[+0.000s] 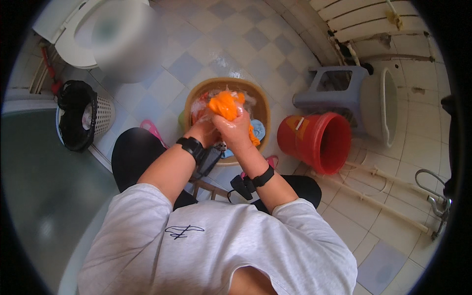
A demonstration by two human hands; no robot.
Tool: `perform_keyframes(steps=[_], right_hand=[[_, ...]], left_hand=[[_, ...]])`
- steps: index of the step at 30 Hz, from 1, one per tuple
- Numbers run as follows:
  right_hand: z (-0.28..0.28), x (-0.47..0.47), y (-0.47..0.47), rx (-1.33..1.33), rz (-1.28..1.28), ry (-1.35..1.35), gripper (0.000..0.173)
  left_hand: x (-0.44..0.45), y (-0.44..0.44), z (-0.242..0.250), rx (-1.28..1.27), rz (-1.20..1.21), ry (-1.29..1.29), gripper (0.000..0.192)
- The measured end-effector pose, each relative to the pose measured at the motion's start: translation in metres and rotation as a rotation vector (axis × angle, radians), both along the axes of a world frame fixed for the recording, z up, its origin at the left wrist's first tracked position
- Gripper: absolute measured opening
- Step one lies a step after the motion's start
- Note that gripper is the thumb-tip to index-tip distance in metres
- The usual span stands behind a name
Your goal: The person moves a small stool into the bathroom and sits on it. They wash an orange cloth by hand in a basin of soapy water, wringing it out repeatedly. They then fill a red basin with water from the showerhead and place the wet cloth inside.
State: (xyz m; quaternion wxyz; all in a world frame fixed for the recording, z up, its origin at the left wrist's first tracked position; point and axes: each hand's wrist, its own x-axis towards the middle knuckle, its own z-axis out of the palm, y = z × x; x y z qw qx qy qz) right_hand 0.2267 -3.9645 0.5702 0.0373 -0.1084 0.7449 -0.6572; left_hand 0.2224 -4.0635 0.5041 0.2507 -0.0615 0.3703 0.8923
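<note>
A tan plastic basin (264,105) stands on the tiled floor before me, with wet laundry and sudsy water in it. My right hand (236,125) is closed around a bunched, wet orange cloth (223,104), raised above the other laundry. Against it, on the left, is my left hand (206,129); its fingers are blurred and partly hidden, so its hold is unclear. Reddish cloth (199,112) lies in the water by the left rim. A light blue piece (257,129) shows at the right side of the basin.
To the right, a red bucket (313,142) lies on its side beside a grey plastic stool (328,94) and a pale basin (381,107). At left are a lined waste basket (103,112) and the bathtub (44,177). A toilet (79,61) stands at upper left, pipes (379,204) at right.
</note>
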Motion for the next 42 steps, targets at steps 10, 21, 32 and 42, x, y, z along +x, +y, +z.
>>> perform_keyframes(steps=[10, 21, 32, 42], right_hand=[[-0.082, -0.077, 0.061, 0.49, -0.476, 0.16, 0.029], [-0.145, -0.078, 0.052, 1.212, 0.274, -0.035, 0.026], [-0.009, 0.022, 0.006, 0.117, -0.01, 0.199, 0.026], [-0.113, -0.066, 0.073, 0.391, -0.437, -0.069, 0.025]], left_hand=[[-0.028, 0.023, 0.0, 0.054, 0.397, -0.407, 0.05], [-0.032, 0.011, -0.008, -0.23, 0.258, -0.693, 0.097], [0.0, 0.005, 0.022, 0.284, 0.173, -0.252, 0.037], [-0.018, 0.032, -0.004, 0.114, 0.308, -0.402, 0.059]])
